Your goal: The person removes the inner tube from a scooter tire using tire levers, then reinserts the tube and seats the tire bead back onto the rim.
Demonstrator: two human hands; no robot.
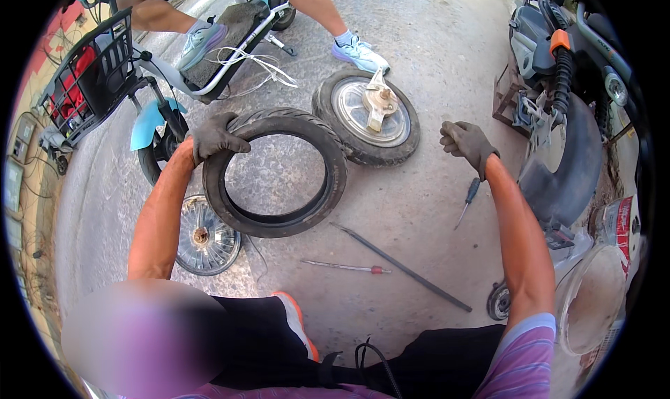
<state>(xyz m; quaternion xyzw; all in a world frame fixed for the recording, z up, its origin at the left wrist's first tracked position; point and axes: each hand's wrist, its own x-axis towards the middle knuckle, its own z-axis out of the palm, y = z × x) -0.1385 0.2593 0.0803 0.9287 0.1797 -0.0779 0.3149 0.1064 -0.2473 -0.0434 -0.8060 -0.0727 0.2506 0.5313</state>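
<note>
Wearing a dark grey glove, my left hand [218,135] grips the upper left side of a loose black tyre [279,224], thumb over the sidewall. The tyre is tilted, and through its opening the ground shows. Out to the right, my gloved right hand [466,145] is held in the air, fingers curled in, with nothing seen in it. Between the hands, just beyond the tyre, lies a complete wheel [349,116] with a metal hub facing up. A bare metal wheel rim [202,249] rests on the ground, partly covered by the tyre.
On the ground are a long dark bar [405,266], a thin rod with a red collar [345,266] and a screwdriver [472,190]. A two-wheeler with a basket [91,92] stands far left, another person's foot [359,53] nearby. A motorbike [558,148] and a bucket [593,301] are right.
</note>
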